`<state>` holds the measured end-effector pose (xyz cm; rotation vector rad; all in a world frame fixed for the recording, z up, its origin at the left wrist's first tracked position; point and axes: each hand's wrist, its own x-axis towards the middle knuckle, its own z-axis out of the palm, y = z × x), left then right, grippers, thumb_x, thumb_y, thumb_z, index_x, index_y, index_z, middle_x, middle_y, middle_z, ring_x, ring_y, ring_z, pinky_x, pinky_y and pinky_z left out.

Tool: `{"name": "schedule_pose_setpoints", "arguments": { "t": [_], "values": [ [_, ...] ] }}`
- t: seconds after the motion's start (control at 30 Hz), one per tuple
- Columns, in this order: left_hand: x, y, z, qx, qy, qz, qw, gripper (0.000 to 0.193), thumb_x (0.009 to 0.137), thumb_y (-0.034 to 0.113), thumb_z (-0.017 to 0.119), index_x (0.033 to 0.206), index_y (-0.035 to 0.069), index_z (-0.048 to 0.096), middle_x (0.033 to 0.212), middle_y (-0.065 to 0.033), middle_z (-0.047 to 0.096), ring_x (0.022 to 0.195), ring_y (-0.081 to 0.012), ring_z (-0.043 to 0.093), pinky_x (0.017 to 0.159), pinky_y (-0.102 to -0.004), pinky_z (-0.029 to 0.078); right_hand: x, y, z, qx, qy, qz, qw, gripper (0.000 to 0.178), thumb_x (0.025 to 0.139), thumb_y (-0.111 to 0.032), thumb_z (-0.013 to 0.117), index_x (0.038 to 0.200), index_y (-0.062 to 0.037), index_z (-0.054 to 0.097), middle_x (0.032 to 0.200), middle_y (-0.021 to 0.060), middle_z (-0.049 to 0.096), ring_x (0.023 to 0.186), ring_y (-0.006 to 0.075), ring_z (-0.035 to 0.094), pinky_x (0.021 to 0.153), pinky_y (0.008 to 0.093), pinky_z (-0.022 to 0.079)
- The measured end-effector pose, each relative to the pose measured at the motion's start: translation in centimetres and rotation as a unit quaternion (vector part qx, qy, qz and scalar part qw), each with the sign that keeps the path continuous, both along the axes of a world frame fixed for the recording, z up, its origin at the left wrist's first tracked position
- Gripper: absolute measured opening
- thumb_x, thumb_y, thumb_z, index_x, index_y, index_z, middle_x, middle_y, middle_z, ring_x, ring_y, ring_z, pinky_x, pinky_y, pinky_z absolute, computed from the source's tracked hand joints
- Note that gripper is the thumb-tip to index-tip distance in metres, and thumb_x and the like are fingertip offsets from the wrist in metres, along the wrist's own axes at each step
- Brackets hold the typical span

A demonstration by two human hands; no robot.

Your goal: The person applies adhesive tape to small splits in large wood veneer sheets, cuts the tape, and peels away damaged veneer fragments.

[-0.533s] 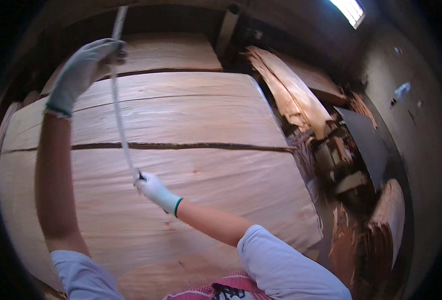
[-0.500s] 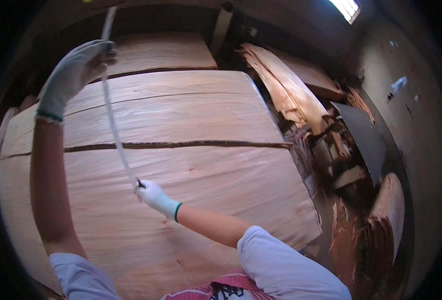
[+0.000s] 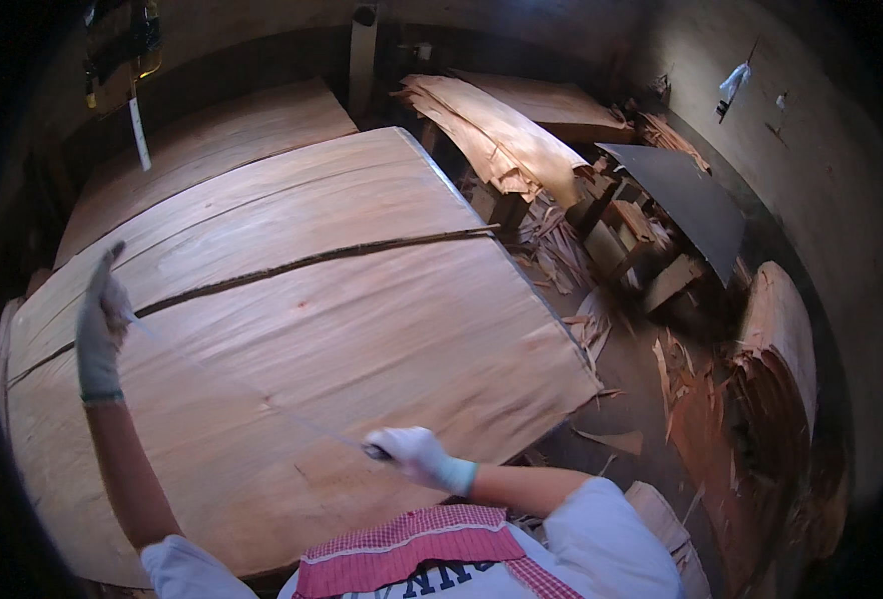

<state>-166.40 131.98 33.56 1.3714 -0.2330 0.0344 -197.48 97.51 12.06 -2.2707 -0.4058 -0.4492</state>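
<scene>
A thin white strip [image 3: 252,384], tape-like and smeared by motion, stretches slantwise above the pale wood veneer sheets [image 3: 421,329] before me. My left hand [image 3: 102,329], in a white glove with a dark-tipped finger pointing away, is closed around the strip's far end. At the near end, my right hand [image 3: 413,457], also gloved, grips the strip in a fist. Something small and dark shows at that fist; I cannot make out what it is. A dark, uneven seam [image 3: 311,262] crosses the veneer beyond both hands.
Another white strip [image 3: 139,132] hangs from a dark fixture at upper left. A further veneer stack [image 3: 222,130] lies behind. On the right are bent veneer sheets [image 3: 501,130], a dark panel [image 3: 686,195], wood scraps [image 3: 551,245] and a broken-edged bundle [image 3: 776,349].
The strip from above now ends in a short hanging piece, apart from the length between my hands. My left hand has come down; my right has moved right and nearer. The view has shifted.
</scene>
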Motion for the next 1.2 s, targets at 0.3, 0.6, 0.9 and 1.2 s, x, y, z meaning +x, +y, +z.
{"name": "schedule_pose_setpoints", "arguments": {
  "t": [0.3,0.6,0.9,1.2],
  "values": [
    [-32.6,-13.6,-2.8,0.046,0.147,-0.228,0.961,0.032,0.102,0.02,0.053,0.126,0.0,0.059,0.059,0.0074,0.039,0.048,-0.002,0.036,0.043,-0.0199,0.028,-34.6,-11.7,-2.2,-0.175,0.354,-0.12,0.911,0.023,0.088,-0.025,0.065,0.108,-0.0133,0.064,0.096,0.0117,0.065,0.088,0.0331,0.066,0.072,0.0425,0.055],
    [-45.5,-22.6,-8.0,0.136,-0.002,-0.401,0.906,0.031,0.1,0.015,0.056,0.128,0.002,0.057,0.099,-0.0072,0.069,0.081,-0.0103,0.066,0.071,-0.0257,0.054,-27.3,-1.8,6.2,0.396,0.273,-0.023,0.876,0.028,0.099,-0.009,0.054,0.125,0.0006,0.055,0.116,0.0092,0.061,0.104,0.0157,0.058,0.089,0.0328,0.048],
    [-44.7,-8.2,-10.1,0.144,0.021,-0.263,0.954,0.03,0.099,0.019,0.056,0.122,0.001,0.06,0.101,-0.0146,0.071,0.093,-0.0185,0.069,0.085,-0.0308,0.053,-21.0,8.9,6.1,0.374,0.391,0.049,0.84,0.042,0.099,-0.015,0.06,0.136,-0.0021,0.046,0.096,-0.0028,0.055,0.073,0.0037,0.047,0.061,0.0196,0.039],
    [-46.8,12.4,-15.6,0.26,0.033,0.165,0.951,0.05,0.096,0.02,0.063,0.139,0.002,0.044,0.114,-0.0104,0.066,0.088,-0.0116,0.065,0.074,-0.027,0.054,-16.0,27.5,4.3,0.3,0.499,0.171,0.795,0.019,0.105,-0.022,0.05,0.101,-0.0033,0.053,0.08,0.0039,0.063,0.067,0.0073,0.053,0.061,0.024,0.045]
  ]
}}
